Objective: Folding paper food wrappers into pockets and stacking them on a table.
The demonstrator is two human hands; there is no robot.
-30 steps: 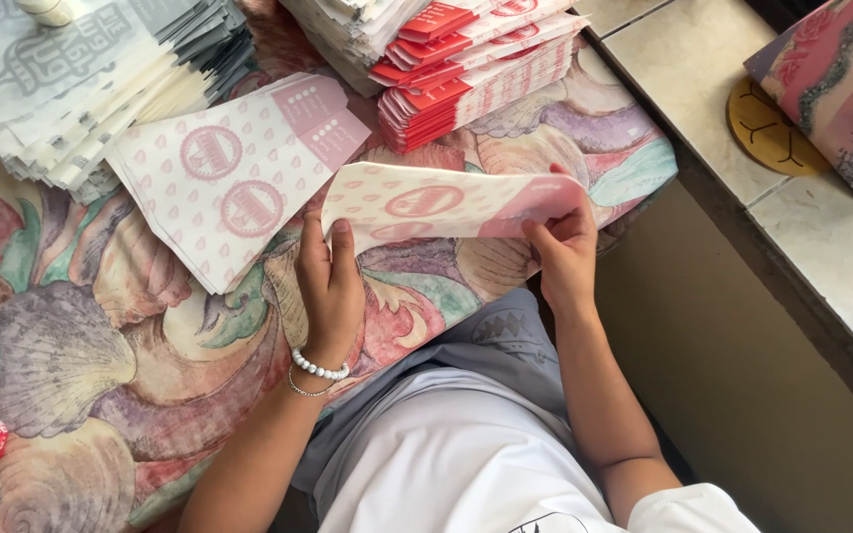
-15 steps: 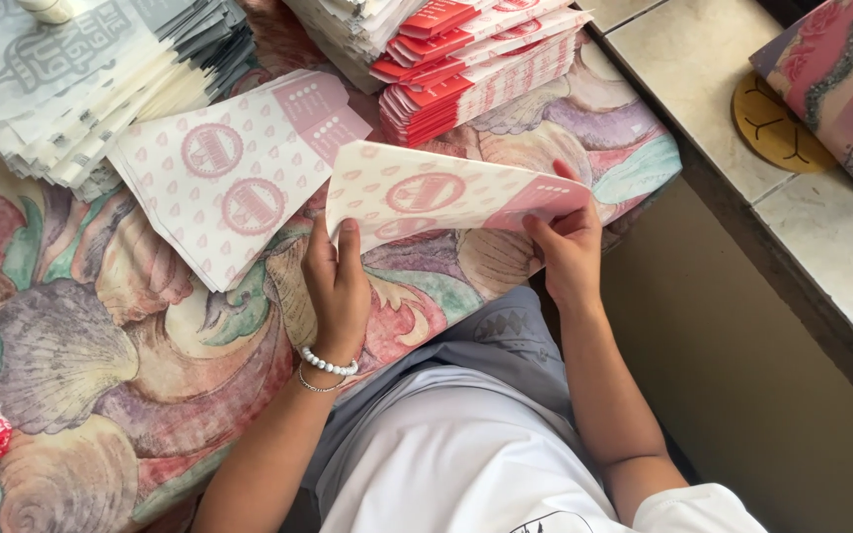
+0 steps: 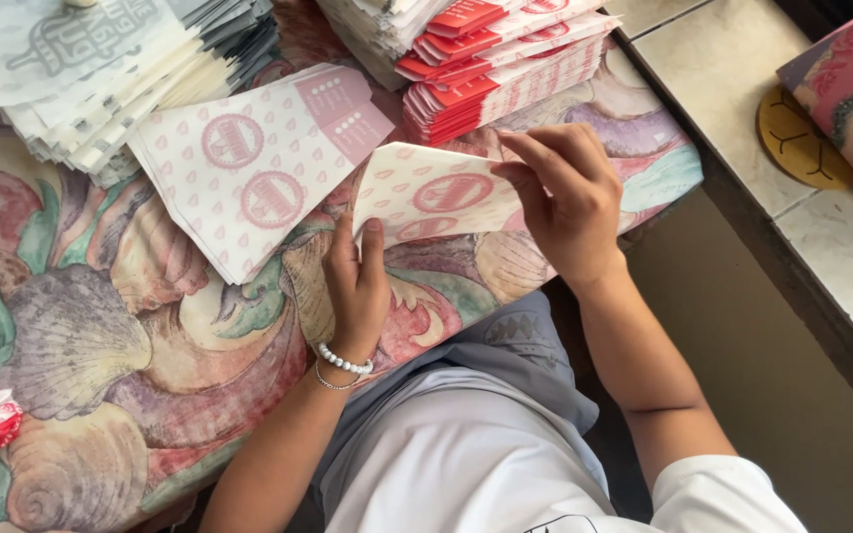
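Head view: both hands' fingers (image 3: 535,163) pinch shut on paper sheet (image 3: 426,197)

A small home packing workshop: stacks of printed paper bags (image 3: 249,168) crowd a worktop under a shell-patterned cloth (image 3: 81,336)

There is one view only, from a camera worn on the person's head, so no second view shares the scene. It looks steeply down and a little forward over the person's chest and lap, which fill the frame from 5 to 7 o'clock. The desk (image 3: 101,395) spreads from 8 to 1 o'clock, close beneath the lens. Both hands sit near centre, at arm's reach. A tiled ledge (image 3: 723,69) runs along 2 to 4 o'clock.
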